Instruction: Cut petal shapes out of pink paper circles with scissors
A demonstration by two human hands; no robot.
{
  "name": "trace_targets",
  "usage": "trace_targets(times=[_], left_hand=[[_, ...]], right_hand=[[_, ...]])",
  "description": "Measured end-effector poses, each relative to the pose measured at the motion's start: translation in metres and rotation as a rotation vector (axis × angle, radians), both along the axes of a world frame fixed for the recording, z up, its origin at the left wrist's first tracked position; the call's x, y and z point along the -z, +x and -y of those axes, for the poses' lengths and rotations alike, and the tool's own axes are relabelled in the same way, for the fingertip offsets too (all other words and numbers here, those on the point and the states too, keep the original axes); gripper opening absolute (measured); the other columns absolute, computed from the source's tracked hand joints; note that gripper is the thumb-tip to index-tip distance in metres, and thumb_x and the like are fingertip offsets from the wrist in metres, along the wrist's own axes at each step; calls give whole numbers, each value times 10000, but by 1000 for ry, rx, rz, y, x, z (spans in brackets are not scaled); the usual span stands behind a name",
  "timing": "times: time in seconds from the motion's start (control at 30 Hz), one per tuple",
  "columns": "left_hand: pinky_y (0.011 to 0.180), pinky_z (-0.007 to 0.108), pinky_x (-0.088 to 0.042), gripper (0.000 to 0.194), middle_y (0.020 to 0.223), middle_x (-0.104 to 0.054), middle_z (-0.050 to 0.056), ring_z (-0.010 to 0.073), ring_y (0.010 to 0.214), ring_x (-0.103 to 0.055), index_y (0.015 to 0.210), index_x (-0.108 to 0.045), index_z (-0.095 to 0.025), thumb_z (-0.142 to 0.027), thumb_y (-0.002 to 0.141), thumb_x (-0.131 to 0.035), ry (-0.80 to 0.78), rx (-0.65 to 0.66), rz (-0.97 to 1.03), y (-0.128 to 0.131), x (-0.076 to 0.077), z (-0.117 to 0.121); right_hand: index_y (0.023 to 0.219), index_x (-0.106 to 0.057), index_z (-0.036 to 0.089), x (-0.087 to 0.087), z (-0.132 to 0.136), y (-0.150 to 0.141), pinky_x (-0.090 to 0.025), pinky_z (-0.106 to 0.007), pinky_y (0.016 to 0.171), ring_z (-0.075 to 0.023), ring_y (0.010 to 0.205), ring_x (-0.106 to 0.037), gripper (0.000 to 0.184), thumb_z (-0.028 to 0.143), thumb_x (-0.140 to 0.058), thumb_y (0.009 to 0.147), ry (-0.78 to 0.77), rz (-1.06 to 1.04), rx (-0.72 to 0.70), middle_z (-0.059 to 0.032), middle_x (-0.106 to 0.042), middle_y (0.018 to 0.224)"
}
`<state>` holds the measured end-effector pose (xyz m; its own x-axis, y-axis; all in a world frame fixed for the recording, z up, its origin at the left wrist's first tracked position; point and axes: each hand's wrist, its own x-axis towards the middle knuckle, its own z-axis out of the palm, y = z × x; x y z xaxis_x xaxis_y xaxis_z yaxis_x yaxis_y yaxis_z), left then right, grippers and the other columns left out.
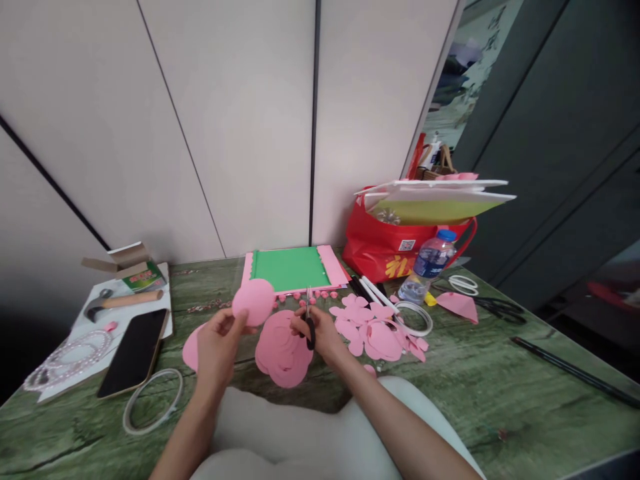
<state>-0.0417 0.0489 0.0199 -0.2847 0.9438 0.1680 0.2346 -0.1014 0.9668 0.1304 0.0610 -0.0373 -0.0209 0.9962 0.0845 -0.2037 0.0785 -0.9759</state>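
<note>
My left hand (217,343) pinches a round pink paper disc (253,301) and holds it up over the green table (475,393). My right hand (320,331) is closed round the black handles of small scissors (309,321), blades pointing up and away. Between and under the hands lies a stack of pink paper circles (284,347). Another pink piece (190,350) shows left of my left wrist. Several cut pink petals (373,330) lie to the right of my right hand.
Green and pink paper sheets (287,269) lie at the back. A phone (134,350), hammer (120,302), small box (135,267), beads (70,357) and tape ring (153,399) are left. A red bag (395,243), water bottle (427,265), tape roll (415,318) and more scissors (480,293) are right.
</note>
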Motion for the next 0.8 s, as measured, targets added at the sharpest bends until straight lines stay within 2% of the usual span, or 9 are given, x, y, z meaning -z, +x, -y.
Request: trace_targets(times=[0.07, 0.17, 0.37, 0.47, 0.6, 0.8], left_hand=[[577, 271, -483, 256, 639, -620, -3, 139, 540, -593, 675, -591, -141, -361, 590, -690, -88, 156, 305, 17, 5, 4], [517, 256, -484, 256, 625, -609, -9, 117, 505, -559, 628, -603, -119, -308, 532, -748, -147, 174, 504, 33, 13, 8], [458, 192, -445, 256, 560, -551, -46, 76, 456, -519, 601, -589, -126, -294, 522, -765, -127, 57, 566, 31, 25, 0], [501, 214, -476, 265, 564, -554, -40, 91, 483, -542, 579, -587, -121, -286, 495, -777, -157, 87, 600, 31, 26, 0], [525, 230, -495, 250, 575, -581, -23, 101, 512, -552, 572, -604, -108, -263, 487, -781, -213, 171, 635, 37, 22, 4], [581, 240, -504, 233, 710, -645, 10, 127, 638, -582, 707, -647, -107, -260, 563, -746, -209, 178, 662, 35, 23, 4]], right_hand=[[778, -528, 171, -5, 4, -4, -441, -268, 554, -141, 529, -561, 360, 453, -682, 616, -2, -43, -5, 16, -590, 577], [746, -538, 173, -10, 10, -7, -423, -247, 516, -130, 498, -537, 382, 451, -725, 563, 3, -89, 25, 35, -570, 528], [736, -525, 167, -12, 11, -7, -438, -259, 533, -121, 506, -552, 331, 487, -605, 705, -49, -172, 134, -4, -609, 597], [762, -545, 167, -10, 10, -5, -446, -267, 563, -128, 537, -568, 331, 429, -697, 629, -73, -158, 141, -5, -630, 618], [764, -574, 162, -4, 9, -3, -417, -241, 529, -121, 519, -550, 380, 332, -791, 503, -110, -125, 128, 20, -620, 566], [794, -573, 155, 0, 9, -2, -411, -238, 549, -120, 553, -558, 317, 386, -710, 628, -115, -127, 161, 14, -610, 594]])
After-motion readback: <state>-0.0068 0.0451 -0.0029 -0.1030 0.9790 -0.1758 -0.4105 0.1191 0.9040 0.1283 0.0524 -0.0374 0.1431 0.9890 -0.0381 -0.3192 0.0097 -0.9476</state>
